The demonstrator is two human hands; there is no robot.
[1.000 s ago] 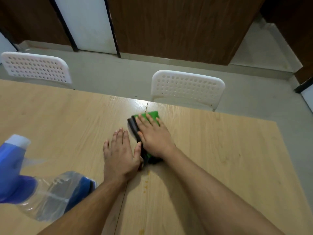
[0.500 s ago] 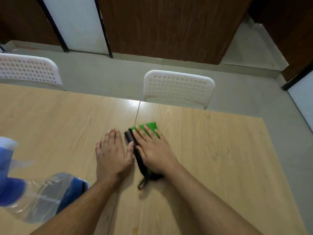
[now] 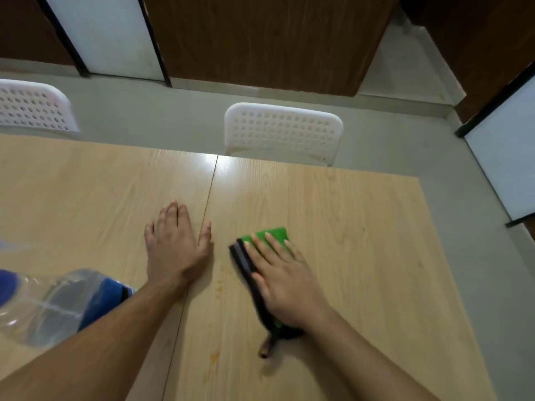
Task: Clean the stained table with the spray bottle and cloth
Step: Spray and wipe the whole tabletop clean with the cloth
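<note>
Cloth [image 3: 273,235], green on top with a dark layer underneath, lies on the wooden table [image 3: 362,241] just right of the seam [image 3: 207,209] that runs between the two tabletop panels, and my right hand [image 3: 285,280] presses flat on it with fingers straight and spread. A dark strap or loop [image 3: 267,347] sticks out from under my wrist at the near end of the cloth, blurred. Left of the seam, my left hand [image 3: 173,247] rests palm down on the bare wood, fingers extended and holding nothing, the thumb reaching just across to the seam. Between the two hands, right beside the seam, I count a few small orange stains [image 3: 219,286] on the wood, with another orange spot [image 3: 214,357] nearer to me; nothing covers them. Farther left of the seam, the one spray bottle [image 3: 55,308], clear plastic with blue parts, lies at the edge of view, partly hidden behind my left forearm and cut off by the frame. Beyond the far end of the seam stand two white perforated chairs: one chair [image 3: 283,131] just right of it, a second chair [image 3: 34,107] well to the left. Behind them run a grey floor [image 3: 173,111] and brown wooden panels [image 3: 260,41] with white sections between.
</note>
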